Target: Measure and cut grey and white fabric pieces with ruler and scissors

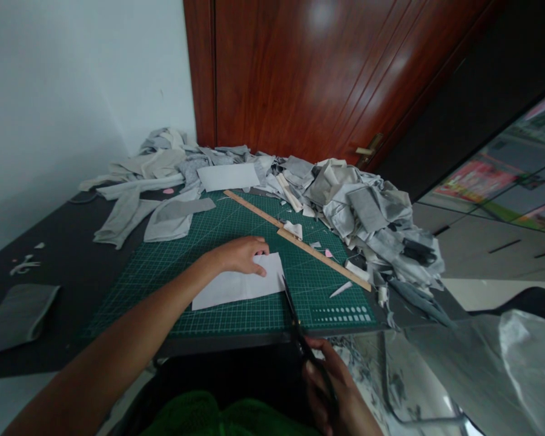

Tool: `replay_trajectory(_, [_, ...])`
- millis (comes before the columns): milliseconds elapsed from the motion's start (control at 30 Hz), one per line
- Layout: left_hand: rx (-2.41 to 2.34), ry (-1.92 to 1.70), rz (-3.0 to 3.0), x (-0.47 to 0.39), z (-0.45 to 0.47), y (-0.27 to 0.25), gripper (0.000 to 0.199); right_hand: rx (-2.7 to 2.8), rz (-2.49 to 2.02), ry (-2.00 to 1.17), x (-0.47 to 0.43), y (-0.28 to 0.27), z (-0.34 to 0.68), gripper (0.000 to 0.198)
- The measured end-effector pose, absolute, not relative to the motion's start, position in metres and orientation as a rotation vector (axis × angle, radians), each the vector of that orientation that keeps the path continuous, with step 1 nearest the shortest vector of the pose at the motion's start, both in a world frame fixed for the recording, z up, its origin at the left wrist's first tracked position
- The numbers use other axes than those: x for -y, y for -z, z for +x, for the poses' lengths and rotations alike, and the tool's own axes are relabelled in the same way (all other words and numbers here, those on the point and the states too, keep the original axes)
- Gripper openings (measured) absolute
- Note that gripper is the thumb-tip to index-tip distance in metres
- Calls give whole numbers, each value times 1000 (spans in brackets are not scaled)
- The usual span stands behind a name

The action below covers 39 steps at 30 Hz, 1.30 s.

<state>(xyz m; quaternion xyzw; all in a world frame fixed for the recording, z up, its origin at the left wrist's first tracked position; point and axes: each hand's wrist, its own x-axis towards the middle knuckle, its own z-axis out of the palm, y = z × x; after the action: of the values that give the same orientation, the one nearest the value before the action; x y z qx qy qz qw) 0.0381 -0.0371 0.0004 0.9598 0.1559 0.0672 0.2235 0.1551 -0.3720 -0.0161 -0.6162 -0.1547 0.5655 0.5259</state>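
A white rectangular piece (pixel 236 287), fabric or paper, lies flat on the green cutting mat (pixel 186 327). My left hand (pixel 245 255) rests on its upper edge, with the thumb and fingers partly bent and apart. In my right hand (pixel 329 384) is a pair of black-handled scissors (pixel 295 318), held at the mat's front edge. The scissor tips reach the right edge of the white piece. Wooden rulers (pixel 320 257) lie diagonally on the mat beyond it. A thin white pointed tool (pixel 341 289) sits to the right.
Grey and white fabric scraps (pixel 345 188) are heaped along the back and right of the dark table (pixel 72 236). A folded grey cloth (pixel 20 315) lies at the left. Behind stand a white wall (pixel 86 72) and a reddish wooden door (pixel 277 72). A plastic bag (pixel 531 357) hangs at the right.
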Motion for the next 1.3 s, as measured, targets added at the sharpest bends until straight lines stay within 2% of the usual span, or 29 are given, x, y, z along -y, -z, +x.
replay_trajectory(333, [-404,-239,2651,35,38,4,41,521,-1495,-1301,359,21,154,72])
replay_trajectory(567, [-421,-220,2644,37,38,2,44,549,-1541,-1312,360,23,157,80])
replay_trajectory(833, [-416,-213,2648,35,38,2,43,558,-1558,-1242,361,14,153,78])
replay_trajectory(1300, [-397,-237,2645,36,38,1,43,398,-1448,-1332,356,17,163,71])
